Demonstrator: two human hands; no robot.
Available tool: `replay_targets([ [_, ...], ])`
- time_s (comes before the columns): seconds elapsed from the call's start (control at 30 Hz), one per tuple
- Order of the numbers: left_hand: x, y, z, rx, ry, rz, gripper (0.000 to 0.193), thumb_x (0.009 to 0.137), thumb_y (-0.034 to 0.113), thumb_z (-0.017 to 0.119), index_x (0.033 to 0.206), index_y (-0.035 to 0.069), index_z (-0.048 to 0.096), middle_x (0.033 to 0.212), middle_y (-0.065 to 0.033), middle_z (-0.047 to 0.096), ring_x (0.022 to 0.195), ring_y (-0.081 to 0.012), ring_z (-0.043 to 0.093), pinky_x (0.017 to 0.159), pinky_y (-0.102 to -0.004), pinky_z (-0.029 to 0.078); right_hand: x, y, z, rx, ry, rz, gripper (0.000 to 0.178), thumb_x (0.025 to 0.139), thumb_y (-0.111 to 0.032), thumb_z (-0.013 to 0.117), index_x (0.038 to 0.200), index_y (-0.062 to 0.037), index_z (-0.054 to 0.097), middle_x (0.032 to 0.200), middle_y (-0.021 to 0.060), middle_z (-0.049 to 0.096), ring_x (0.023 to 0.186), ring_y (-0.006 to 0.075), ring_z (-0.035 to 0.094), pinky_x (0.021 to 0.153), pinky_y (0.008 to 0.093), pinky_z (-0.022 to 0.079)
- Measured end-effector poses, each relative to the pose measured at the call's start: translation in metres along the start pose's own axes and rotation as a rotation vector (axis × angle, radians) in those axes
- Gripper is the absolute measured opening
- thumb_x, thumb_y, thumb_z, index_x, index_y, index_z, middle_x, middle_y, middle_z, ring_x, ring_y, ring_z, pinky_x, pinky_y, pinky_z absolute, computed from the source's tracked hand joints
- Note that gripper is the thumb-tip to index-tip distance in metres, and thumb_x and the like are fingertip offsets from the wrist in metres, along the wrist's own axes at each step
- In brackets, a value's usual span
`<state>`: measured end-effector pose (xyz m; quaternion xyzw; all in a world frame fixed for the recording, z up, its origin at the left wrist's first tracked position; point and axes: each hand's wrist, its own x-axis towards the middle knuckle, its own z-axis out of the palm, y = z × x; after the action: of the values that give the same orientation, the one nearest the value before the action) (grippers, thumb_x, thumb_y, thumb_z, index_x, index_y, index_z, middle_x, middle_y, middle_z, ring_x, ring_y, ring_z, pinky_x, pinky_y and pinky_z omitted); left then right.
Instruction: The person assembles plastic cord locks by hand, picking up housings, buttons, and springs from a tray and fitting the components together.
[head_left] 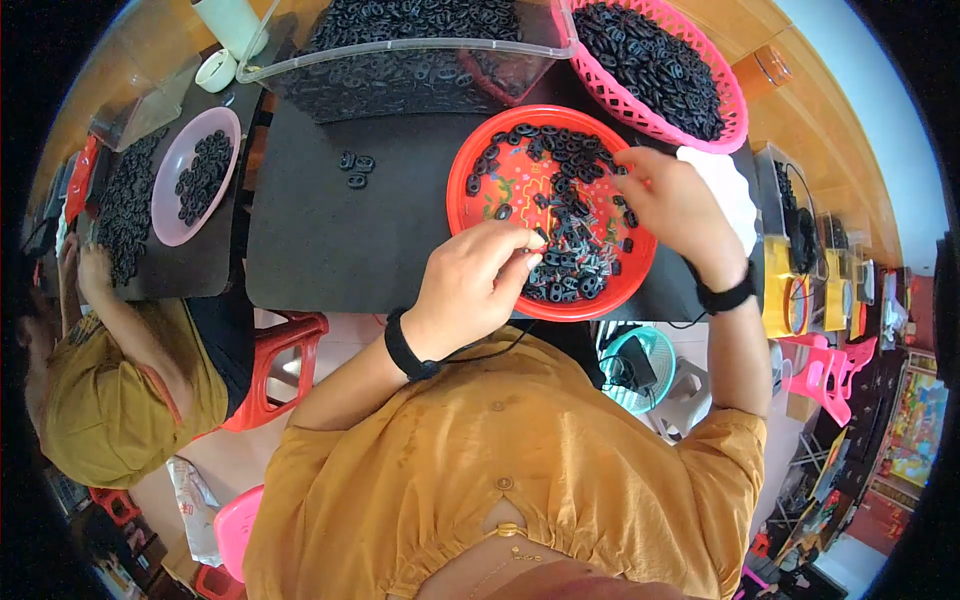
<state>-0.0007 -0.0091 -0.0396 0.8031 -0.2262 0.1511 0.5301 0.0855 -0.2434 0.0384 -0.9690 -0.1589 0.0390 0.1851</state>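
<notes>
Got blk two-hole oval pcs [575,148] lying loose across rnd red tray [456,190], w/ slim silvery pins [592,252] strewn lwr rt.

The tray [456,200] is glossy red plastic with a smooth rim, and in it lie dull black plastic-looking pieces [575,150] and small shiny metal-looking pins [597,258]. Beneath the tray, the desk [340,230] has a smooth, matt black top; beyond the tray stand a clear, glossy plastic bin [400,45] and a semi-glossy pink plastic basket [735,130]. Nearer the person than the tray, the mustard shirt [510,410] is thin, creased cloth.
</notes>
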Motion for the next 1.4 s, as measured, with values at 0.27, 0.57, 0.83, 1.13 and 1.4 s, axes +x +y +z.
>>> replay_targets([
  [0.27,-0.003,-0.006,0.006,0.054,0.035,0.11,0.013,0.079,0.002,0.068,0.09,0.004,0.063,0.087,-0.0098,0.067,0.08,-0.0269,0.066,0.071,-0.035,0.053,0.024,-0.006,0.036,-0.063,-0.001,-0.229,0.034,0.084,-0.02,0.064,0.114,-0.0034,0.059,0.092,0.021,0.064,0.081,0.0355,0.064,0.072,0.0436,0.052],
  [0.57,-0.004,-0.008,0.005,-0.013,0.063,0.105,0.013,0.078,0.002,0.069,0.089,0.004,0.063,0.086,-0.0102,0.067,0.077,-0.0269,0.066,0.069,-0.0348,0.053,0.029,-0.016,0.017,0.111,0.009,-0.178,0.021,0.081,-0.017,0.065,0.092,0.0001,0.069,0.084,0.0202,0.066,0.079,0.0343,0.065,0.072,0.0412,0.051],
  [0.83,-0.005,-0.008,0.005,-0.014,0.073,0.116,0.011,0.079,0.002,0.068,0.089,0.004,0.063,0.085,-0.0104,0.067,0.076,-0.0269,0.066,0.068,-0.0351,0.053,0.054,-0.028,0.04,-0.034,-0.075,-0.275,0.019,0.08,-0.018,0.067,0.088,-0.0002,0.069,0.08,0.0177,0.067,0.077,0.0311,0.065,0.07,0.0401,0.051],
  [1.13,-0.01,-0.007,-0.001,-0.193,0.134,-0.103,0.011,0.085,0.002,0.067,0.096,0.002,0.064,0.091,-0.0088,0.064,0.076,-0.0127,0.064,0.06,-0.0248,0.053,0.062,-0.028,0.048,0.083,-0.281,-0.09,0.021,0.075,-0.021,0.07,0.082,-0.0016,0.07,0.078,0.0172,0.068,0.075,0.029,0.067,0.07,0.0391,0.051],
  [1.4,0.011,-0.012,-0.003,-0.608,0.138,-0.387,0.019,0.086,0.001,0.066,0.104,0.0,0.06,0.095,-0.0069,0.064,0.072,-0.0116,0.065,0.064,-0.0241,0.055,0.013,-0.057,0.005,0.334,-0.32,-0.292,0.012,0.073,-0.012,0.067,0.079,-0.0016,0.067,0.069,0.0127,0.065,0.063,0.0231,0.064,0.06,0.0334,0.05],
])
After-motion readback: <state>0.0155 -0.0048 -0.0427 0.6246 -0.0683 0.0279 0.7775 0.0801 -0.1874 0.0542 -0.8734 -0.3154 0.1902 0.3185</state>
